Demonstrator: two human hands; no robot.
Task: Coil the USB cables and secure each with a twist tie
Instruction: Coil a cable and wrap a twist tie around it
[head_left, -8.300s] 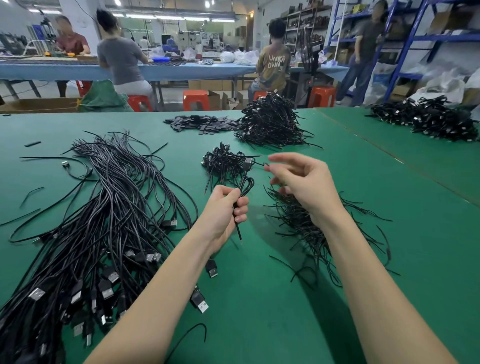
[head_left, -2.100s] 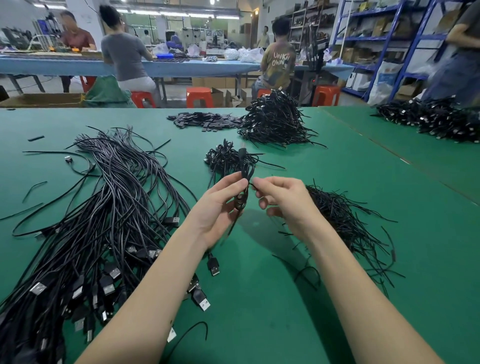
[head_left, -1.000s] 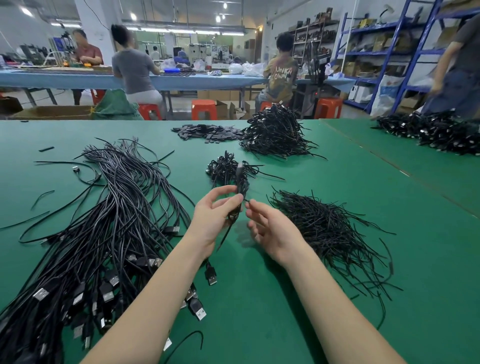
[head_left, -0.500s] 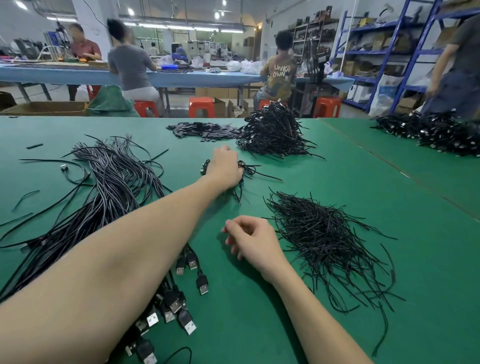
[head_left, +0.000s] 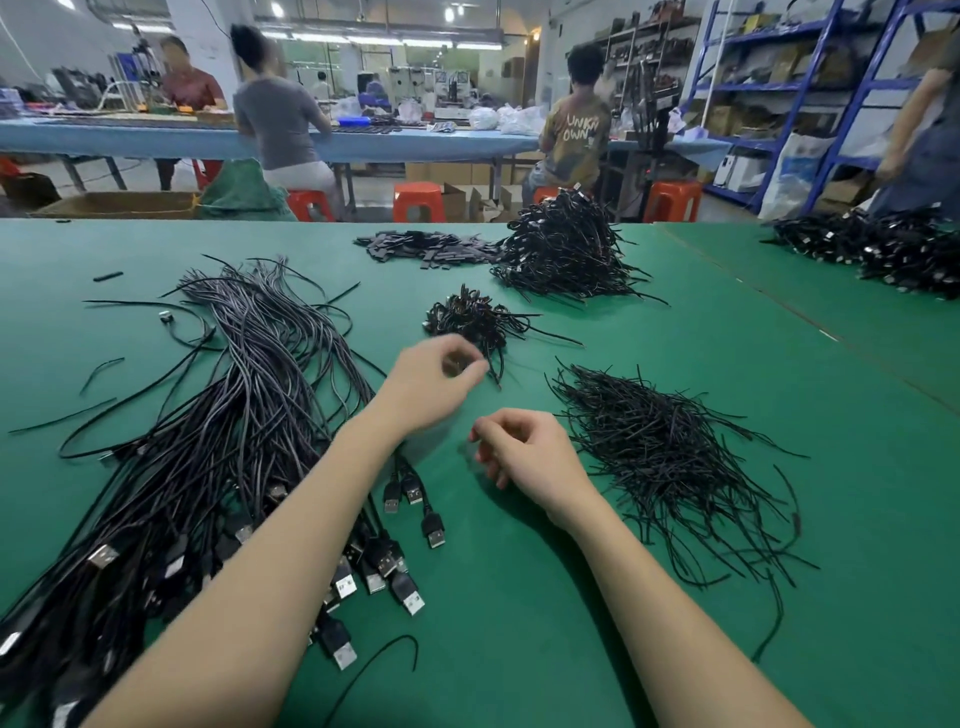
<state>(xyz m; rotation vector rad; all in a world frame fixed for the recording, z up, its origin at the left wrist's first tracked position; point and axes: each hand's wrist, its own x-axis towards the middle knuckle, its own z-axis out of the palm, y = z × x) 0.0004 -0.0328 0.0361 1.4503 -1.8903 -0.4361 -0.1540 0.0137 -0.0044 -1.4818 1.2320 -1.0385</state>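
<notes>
A long bundle of loose black USB cables (head_left: 223, 447) lies on the left of the green table (head_left: 571, 649), plugs toward me. A small heap of coiled, tied cables (head_left: 470, 319) sits ahead in the middle. Black twist ties (head_left: 670, 457) are piled at the right. My left hand (head_left: 431, 384) hovers just short of the small heap, fingers loosely curled, holding nothing. My right hand (head_left: 524, 452) rests near the table beside the twist ties, fingers loosely curled and empty.
A bigger heap of tied cables (head_left: 566, 254) and a flat pile of black strips (head_left: 421, 249) lie farther back. More cable heaps (head_left: 883, 249) sit on the table at right. People work at a blue bench behind, with orange stools and blue shelving.
My left hand carried the tied coil forward, set it on the small heap, and has now drawn back from it empty. My right hand lowered toward the table.
</notes>
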